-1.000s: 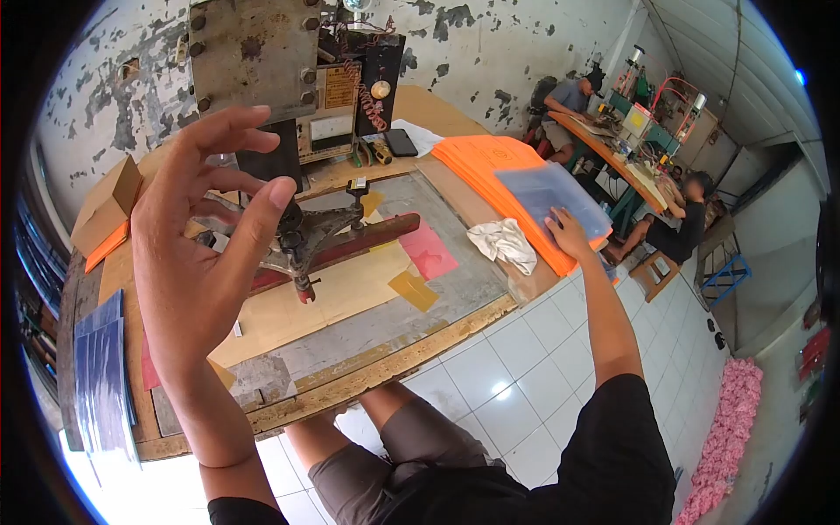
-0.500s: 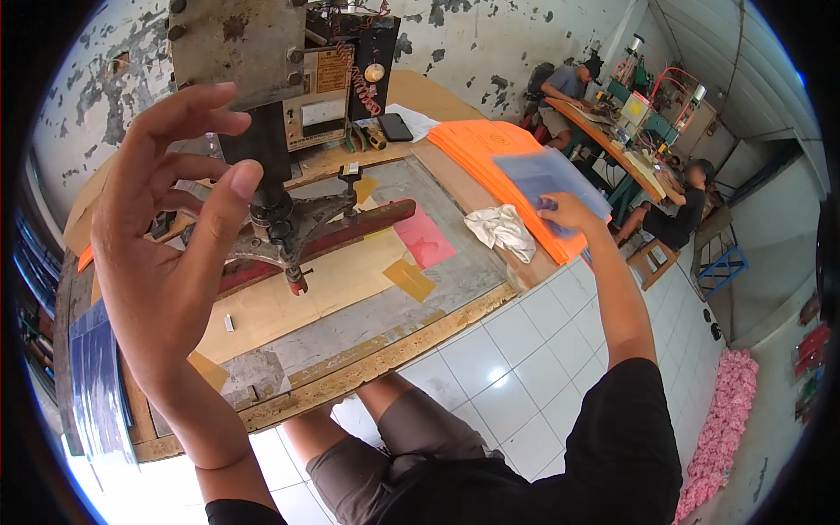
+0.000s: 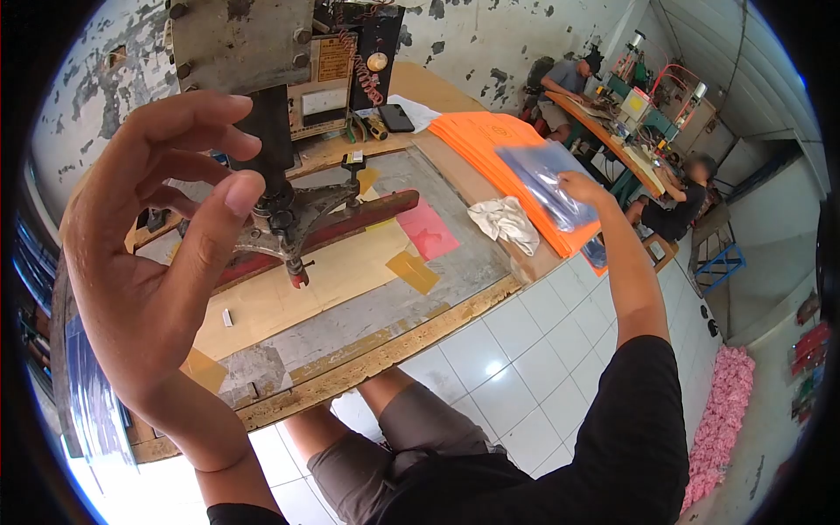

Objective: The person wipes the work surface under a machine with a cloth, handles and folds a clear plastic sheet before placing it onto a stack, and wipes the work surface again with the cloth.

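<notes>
My left hand (image 3: 153, 254) is raised close to the camera, in front of the press (image 3: 241, 44), its curved fingers apart from the thumb and holding nothing. Off to the right, my right hand (image 3: 584, 188) pinches the edge of a clear bluish plastic sheet (image 3: 535, 171) over a stack of orange sheets (image 3: 472, 136). The plastic looks rippled and slightly blurred. Beside the stack is a crumpled white cloth (image 3: 505, 225). Under the press head, a long red bar (image 3: 385, 213) hangs above a pale board (image 3: 324, 273) on the worktable.
A pink sheet (image 3: 427, 229) and brown tape (image 3: 411, 273) are on the table plate. A phone (image 3: 396, 117) and a yellow-handled tool (image 3: 377, 128) lie behind. Blue plastic sheets (image 3: 92, 376) hang at the left edge. Two people (image 3: 569, 80) sit at a far bench (image 3: 604, 118).
My right hand has moved slightly right and up, and the plastic sheet in it has shifted and rippled. My left hand appears a little larger and stays raised.
</notes>
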Demonstrator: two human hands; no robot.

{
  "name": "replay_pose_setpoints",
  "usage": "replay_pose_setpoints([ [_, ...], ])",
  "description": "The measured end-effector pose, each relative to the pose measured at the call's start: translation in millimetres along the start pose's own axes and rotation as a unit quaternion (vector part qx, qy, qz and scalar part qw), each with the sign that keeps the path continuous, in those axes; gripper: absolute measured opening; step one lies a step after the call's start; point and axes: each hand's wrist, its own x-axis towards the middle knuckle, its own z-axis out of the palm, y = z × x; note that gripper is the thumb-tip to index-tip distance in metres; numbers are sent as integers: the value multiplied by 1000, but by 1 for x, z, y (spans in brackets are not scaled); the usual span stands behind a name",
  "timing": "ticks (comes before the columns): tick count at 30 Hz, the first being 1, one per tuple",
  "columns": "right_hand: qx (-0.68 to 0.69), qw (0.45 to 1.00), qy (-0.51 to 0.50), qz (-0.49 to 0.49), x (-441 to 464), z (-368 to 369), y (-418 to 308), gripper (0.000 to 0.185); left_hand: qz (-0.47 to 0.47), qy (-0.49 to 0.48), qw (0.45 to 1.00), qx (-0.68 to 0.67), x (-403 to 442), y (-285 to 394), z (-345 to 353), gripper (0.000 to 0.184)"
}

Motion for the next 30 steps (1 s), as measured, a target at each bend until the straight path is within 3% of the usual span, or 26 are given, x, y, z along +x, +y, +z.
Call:
replay_pose_setpoints([
  [3,116,990,20,77,15,22,56,21,-9,3,1000,2,-2,2,-2,33],
  [6,263,944,14,198,-8,9,20,17,-2,5,1000,4,-2,1,-4,32],
  [9,138,983,-27,119,12,14,45,25,2,6,1000,-13,-2,-1,-3,31],
  [12,97,969,-117,197,-19,-20,-51,42,-4,17,1000,-2,-2,2,1,31],
  [13,97,963,-133,213,-20,-21,-57,62,-7,15,1000,-4,-3,3,1,31],
  [16,96,979,-141,115,-14,-7,-48,67,-7,8,1000,-2,-3,3,-1,31],
  [19,-12,989,-143,48,-12,-1,-47,76,4,4,1000,7,-2,3,-3,31],
  [30,132,969,-161,136,-19,-11,-57,75,3,6,1000,-14,-3,2,-4,31],
])
